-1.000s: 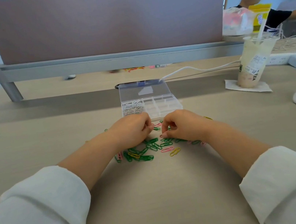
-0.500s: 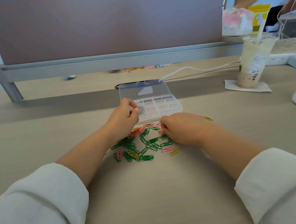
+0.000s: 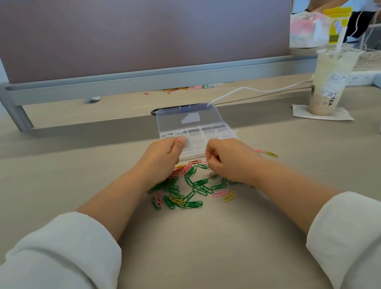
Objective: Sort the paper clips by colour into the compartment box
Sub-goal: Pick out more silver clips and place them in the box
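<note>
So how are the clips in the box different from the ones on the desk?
The clips in the box look silvery-white, all one colour; the pile on the desk mixes green, pink and yellow. The clips in the box sit together in the far-left compartment of the clear compartment box; the pile on the desk lies loose and spread out. Both are paper clips of the same shape.

2 rolled white sleeves (image 3: 52, 271)
</note>
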`<action>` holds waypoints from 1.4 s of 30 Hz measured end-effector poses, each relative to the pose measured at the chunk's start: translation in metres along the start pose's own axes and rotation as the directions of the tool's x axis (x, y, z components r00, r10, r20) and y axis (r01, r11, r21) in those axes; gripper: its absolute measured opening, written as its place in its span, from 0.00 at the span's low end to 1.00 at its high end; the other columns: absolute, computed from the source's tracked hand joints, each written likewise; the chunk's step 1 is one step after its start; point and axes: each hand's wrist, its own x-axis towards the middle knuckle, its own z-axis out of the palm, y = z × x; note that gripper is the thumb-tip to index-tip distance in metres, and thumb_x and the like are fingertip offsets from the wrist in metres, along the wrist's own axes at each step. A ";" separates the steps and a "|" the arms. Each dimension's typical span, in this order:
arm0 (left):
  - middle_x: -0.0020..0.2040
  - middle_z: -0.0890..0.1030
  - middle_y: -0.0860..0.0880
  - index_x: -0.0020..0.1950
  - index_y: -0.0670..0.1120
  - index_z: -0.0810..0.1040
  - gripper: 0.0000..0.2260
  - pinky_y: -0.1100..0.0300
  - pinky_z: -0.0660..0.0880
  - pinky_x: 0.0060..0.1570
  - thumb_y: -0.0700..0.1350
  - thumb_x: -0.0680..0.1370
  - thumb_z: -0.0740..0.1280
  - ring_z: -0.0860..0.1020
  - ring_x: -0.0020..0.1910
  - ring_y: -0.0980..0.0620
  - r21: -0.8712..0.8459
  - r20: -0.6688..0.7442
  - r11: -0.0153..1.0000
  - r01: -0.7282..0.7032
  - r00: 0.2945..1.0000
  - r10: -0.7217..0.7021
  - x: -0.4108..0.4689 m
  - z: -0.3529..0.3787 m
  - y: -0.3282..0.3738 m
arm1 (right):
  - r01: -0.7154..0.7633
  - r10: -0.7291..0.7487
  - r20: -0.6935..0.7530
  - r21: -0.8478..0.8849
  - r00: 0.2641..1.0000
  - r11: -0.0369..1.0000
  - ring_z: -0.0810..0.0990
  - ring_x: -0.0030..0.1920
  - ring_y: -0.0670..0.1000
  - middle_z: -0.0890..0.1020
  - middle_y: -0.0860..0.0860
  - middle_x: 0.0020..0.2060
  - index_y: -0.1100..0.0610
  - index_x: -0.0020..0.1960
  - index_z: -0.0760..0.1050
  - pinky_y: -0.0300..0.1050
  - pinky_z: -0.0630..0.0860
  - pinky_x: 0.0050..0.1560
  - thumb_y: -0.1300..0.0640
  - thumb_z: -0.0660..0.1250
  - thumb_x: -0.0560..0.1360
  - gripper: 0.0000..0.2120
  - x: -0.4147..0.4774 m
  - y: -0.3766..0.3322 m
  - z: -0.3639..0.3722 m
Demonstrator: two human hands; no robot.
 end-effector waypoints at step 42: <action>0.31 0.69 0.60 0.45 0.50 0.75 0.10 0.64 0.63 0.33 0.50 0.80 0.57 0.68 0.32 0.62 0.318 0.073 0.940 -0.125 0.992 0.108 -0.004 -0.026 -0.022 | 0.072 -0.074 0.023 0.080 0.997 0.994 0.64 0.29 0.48 0.66 0.50 0.27 0.54 0.28 0.60 0.46 0.61 0.33 0.52 0.51 0.81 0.22 0.038 -0.008 0.012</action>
